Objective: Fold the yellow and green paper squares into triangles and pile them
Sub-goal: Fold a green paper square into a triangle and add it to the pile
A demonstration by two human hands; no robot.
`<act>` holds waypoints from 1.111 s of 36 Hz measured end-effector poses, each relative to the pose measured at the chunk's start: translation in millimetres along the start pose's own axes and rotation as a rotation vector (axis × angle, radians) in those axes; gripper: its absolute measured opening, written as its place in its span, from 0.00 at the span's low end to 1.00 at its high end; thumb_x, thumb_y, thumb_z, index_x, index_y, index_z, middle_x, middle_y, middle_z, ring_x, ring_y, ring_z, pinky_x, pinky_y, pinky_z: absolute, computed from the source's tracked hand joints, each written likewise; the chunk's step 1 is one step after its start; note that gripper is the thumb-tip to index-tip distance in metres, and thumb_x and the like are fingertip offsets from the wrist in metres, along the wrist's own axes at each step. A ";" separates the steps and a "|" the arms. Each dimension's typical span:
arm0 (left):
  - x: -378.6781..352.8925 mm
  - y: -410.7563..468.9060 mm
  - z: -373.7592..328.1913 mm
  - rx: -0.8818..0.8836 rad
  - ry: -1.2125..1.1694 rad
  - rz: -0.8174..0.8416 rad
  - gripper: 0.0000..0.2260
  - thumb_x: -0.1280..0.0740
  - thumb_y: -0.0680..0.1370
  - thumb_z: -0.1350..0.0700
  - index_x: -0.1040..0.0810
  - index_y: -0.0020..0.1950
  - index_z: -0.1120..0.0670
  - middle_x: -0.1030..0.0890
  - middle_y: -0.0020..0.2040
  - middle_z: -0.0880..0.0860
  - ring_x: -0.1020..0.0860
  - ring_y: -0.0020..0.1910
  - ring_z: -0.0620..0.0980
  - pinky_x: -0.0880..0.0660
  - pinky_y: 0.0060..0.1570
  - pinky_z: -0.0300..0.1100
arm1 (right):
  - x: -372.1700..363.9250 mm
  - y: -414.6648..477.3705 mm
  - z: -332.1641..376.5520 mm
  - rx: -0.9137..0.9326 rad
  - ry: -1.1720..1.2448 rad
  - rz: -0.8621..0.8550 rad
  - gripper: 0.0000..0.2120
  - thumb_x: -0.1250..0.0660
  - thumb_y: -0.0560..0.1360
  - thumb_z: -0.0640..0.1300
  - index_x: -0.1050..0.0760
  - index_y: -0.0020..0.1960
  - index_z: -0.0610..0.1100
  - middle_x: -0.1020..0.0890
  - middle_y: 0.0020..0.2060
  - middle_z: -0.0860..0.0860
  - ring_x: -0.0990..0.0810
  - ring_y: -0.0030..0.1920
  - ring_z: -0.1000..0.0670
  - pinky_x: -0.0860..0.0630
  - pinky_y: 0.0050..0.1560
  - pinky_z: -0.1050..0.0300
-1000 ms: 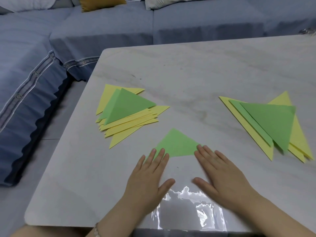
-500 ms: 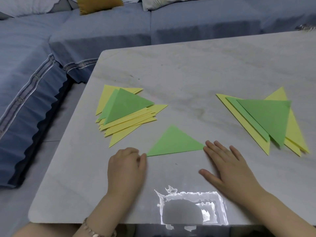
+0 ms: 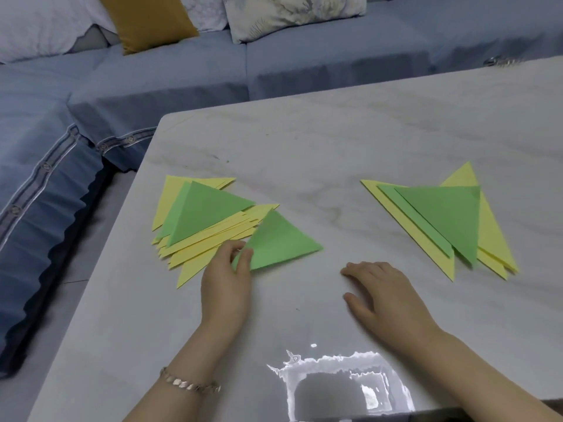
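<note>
My left hand (image 3: 227,275) pinches the near left corner of a folded green triangle (image 3: 280,243), lifted slightly beside the left pile. That left pile (image 3: 201,220) holds several yellow triangles with green ones on top. At the right lies a second stack (image 3: 447,219) of yellow and green paper, fanned out. My right hand (image 3: 384,290) rests flat on the marble table (image 3: 335,147), fingers a little curled, holding nothing, between the green triangle and the right stack.
A blue sofa (image 3: 152,83) wraps around the table's far and left sides, with a mustard cushion (image 3: 149,21) and pale cushions (image 3: 292,13). A bright glare patch (image 3: 335,382) shines on the table's near edge. The table's left edge drops to the floor.
My left hand has taken hold of the green triangle's corner and carried it left and away from me toward the left pile. My right hand has let go of it and stayed on the table.
</note>
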State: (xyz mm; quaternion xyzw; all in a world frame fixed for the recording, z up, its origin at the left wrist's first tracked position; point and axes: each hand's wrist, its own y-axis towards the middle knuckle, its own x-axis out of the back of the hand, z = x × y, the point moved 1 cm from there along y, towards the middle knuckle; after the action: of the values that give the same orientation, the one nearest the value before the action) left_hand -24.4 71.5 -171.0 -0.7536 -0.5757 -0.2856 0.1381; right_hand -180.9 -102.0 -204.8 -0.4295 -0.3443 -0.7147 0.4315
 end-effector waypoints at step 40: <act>-17.0 -16.8 -12.6 -0.418 0.081 0.129 0.28 0.36 0.69 0.42 0.34 0.68 0.47 0.33 0.63 0.39 0.39 0.65 0.34 0.45 0.64 0.32 | 53.5 41.7 -1.5 0.078 0.572 -0.098 0.15 0.31 0.71 0.38 0.28 0.38 0.58 0.24 0.33 0.62 0.28 0.37 0.62 0.34 0.40 0.72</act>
State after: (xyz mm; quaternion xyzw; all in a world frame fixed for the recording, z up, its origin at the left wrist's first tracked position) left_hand -46.7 56.2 -172.9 -0.7892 -0.4483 -0.4193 0.0199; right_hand -157.1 -136.7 -151.6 -0.1765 -0.2560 -0.8130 0.4922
